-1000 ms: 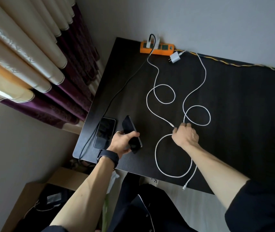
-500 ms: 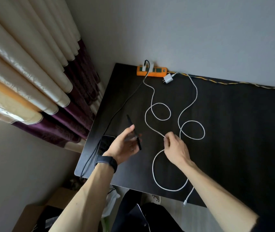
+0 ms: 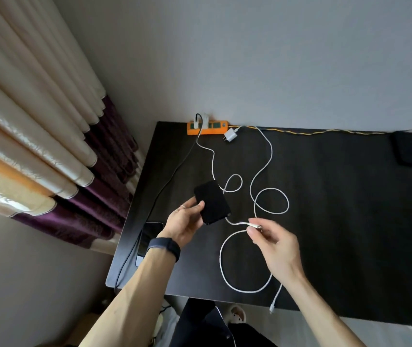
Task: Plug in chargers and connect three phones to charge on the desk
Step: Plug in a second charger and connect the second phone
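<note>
My left hand [image 3: 186,222] grips a black phone [image 3: 213,202], lifted above the dark desk [image 3: 337,221]. My right hand [image 3: 275,242] pinches the plug end of a white cable [image 3: 251,224] just right of the phone's lower edge. That cable runs back to a charger in the orange power strip [image 3: 207,128]. A second phone [image 3: 149,236] lies at the desk's left edge with a black cable [image 3: 174,171] leading to it. A third dark phone [image 3: 409,151] lies at the far right. A loose white charger [image 3: 231,135] lies beside the strip, its cable [image 3: 271,201] looped across the desk.
Curtains [image 3: 37,146] hang at the left and a grey wall stands behind the desk. A yellow cord [image 3: 325,131] runs along the back edge. The loose cable's free end [image 3: 272,308] dangles over the front edge. Below it lie a dark garment and a slipper [image 3: 236,315].
My left hand lifted the phone and turned its flat dark face toward me. My right hand picked up the white cable's plug and brought it close to the phone's lower edge.
</note>
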The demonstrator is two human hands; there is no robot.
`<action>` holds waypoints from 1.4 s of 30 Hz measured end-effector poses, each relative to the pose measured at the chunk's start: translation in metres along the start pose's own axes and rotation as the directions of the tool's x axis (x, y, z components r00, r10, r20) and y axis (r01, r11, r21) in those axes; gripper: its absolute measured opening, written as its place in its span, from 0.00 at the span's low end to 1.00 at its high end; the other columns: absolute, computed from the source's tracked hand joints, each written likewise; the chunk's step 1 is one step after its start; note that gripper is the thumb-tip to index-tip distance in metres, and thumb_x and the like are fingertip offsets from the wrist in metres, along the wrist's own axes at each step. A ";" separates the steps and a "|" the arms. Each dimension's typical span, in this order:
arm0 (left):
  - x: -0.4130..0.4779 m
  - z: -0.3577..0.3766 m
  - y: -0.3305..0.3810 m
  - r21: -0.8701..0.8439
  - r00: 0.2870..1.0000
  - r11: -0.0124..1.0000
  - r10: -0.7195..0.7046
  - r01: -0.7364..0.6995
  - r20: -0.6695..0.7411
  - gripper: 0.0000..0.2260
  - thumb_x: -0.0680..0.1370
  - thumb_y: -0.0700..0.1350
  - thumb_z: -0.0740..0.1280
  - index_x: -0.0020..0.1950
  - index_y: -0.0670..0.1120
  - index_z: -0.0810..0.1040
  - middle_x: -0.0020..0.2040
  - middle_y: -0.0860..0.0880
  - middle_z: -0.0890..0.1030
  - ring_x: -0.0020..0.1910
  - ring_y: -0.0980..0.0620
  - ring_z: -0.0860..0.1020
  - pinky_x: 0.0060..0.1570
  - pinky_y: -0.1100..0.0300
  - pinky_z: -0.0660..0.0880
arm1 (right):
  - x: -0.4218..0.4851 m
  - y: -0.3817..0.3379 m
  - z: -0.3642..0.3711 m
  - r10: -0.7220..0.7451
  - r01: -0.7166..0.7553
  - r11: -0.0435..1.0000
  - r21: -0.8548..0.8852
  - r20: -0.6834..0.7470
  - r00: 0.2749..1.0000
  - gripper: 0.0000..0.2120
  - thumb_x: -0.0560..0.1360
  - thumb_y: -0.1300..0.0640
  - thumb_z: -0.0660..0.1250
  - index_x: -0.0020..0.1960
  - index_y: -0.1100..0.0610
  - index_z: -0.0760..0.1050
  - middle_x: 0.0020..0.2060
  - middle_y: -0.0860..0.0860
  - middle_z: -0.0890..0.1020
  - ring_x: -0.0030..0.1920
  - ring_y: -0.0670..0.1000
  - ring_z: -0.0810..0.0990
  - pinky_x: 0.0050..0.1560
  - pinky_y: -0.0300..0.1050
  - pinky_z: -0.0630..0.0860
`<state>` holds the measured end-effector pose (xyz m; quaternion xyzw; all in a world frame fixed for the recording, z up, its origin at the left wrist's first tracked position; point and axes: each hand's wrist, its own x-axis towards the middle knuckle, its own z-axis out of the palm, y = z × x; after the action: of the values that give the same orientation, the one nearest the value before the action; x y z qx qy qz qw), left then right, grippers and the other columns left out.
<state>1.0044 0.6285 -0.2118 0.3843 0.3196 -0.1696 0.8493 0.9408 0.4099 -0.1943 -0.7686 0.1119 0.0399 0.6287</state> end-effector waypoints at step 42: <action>-0.068 0.055 -0.011 -0.056 0.996 0.994 0.091 -0.091 -0.002 0.21 0.77 0.36 0.70 0.69 0.41 0.72 0.55 0.42 0.85 0.47 0.49 0.86 0.38 0.62 0.81 | -0.035 -0.035 0.016 -0.104 0.087 0.984 0.157 0.107 0.989 0.11 0.81 0.58 0.66 0.56 0.43 0.79 0.43 0.44 0.87 0.34 0.39 0.78 0.40 0.34 0.72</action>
<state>0.9710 0.5825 -0.1449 0.3747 0.3060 -0.1217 0.8667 0.9161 0.4360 -0.1570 -0.7195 0.0412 0.0453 0.6918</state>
